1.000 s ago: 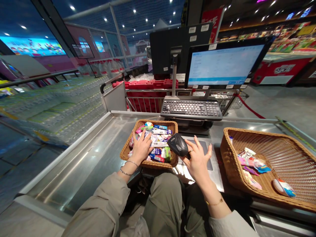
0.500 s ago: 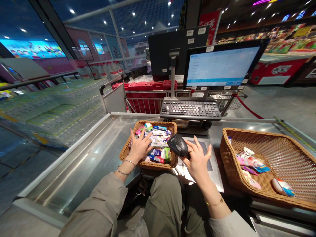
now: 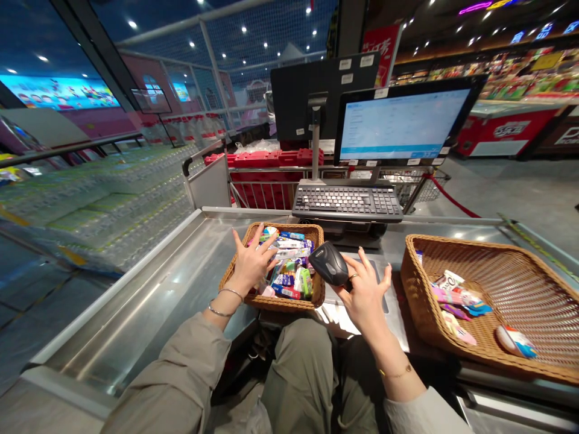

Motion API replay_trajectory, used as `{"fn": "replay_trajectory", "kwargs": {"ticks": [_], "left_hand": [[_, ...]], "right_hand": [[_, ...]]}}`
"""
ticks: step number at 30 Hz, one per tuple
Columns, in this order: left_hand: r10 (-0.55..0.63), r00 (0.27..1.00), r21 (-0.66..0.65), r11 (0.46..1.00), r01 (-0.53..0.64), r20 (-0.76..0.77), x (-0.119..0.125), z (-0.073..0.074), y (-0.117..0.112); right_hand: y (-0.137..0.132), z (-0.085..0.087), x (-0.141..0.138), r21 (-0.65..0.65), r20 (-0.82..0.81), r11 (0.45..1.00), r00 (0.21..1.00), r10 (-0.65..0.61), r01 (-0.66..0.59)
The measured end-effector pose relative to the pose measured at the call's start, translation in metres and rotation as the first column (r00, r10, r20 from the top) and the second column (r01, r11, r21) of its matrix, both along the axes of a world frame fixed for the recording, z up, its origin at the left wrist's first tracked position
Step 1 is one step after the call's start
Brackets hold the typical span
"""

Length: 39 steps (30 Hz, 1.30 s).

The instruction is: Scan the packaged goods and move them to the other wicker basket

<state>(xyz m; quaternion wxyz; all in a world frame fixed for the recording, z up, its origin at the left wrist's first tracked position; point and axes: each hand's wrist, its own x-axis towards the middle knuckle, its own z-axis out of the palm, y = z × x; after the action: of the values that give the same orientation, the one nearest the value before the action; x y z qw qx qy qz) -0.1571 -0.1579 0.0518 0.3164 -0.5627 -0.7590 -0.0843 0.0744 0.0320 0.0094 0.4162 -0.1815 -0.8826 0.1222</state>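
My left hand [image 3: 251, 260] hovers with spread fingers over the left part of a small wicker basket [image 3: 228, 278]. Nothing shows in its grasp. Packed snacks and sweets fill that basket, among them a green packet [image 3: 304, 282] and a blue-and-red packet [image 3: 286, 292]. In my right hand [image 3: 364, 289] is a black barcode scanner [image 3: 328, 263], gripped between thumb and fingers, with some fingers stretched away from it. The scanner's head points left, above the basket's right rim. Part of the basket's contents is hidden behind my left hand.
To the right stands a larger wicker basket [image 3: 452, 256] holding several sweets and an egg-shaped packet [image 3: 515, 341]. Behind the small basket are a keyboard [image 3: 346, 200] and a lit monitor [image 3: 402, 125]. The metal counter [image 3: 181, 265] has a raised edge on the left.
My left hand has shifted slightly left, uncovering more packets in the middle of the basket. The scanner in my right hand has moved a little to the right.
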Motion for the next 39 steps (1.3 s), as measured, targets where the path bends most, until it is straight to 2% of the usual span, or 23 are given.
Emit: {"fn": "replay_trajectory", "kwargs": {"ticks": [8,17,22,27,39], "left_hand": [[-0.033,0.999,0.082,0.996,0.036,-0.039,0.004,0.019,0.011],[-0.042,0.995,0.185,0.981,0.059,-0.093,0.008,0.029,0.031],[-0.058,0.997,0.207,0.976,0.066,-0.046,0.015,0.035,0.046],[-0.063,0.998,0.19,0.98,0.062,-0.002,0.02,0.037,0.056],[-0.089,0.996,0.2,0.976,0.088,-0.004,0.023,0.034,0.076]], "right_hand": [[0.005,0.008,0.006,-0.007,-0.058,1.0,0.998,-0.019,0.018],[0.011,0.018,0.011,-0.01,-0.079,0.997,0.994,-0.073,0.072],[0.011,0.025,0.015,-0.003,-0.098,0.996,0.991,-0.091,0.091],[0.011,0.027,0.017,0.016,-0.108,0.994,0.989,-0.104,0.106],[0.01,0.027,0.018,0.043,-0.118,0.991,0.986,-0.117,0.123]]}}
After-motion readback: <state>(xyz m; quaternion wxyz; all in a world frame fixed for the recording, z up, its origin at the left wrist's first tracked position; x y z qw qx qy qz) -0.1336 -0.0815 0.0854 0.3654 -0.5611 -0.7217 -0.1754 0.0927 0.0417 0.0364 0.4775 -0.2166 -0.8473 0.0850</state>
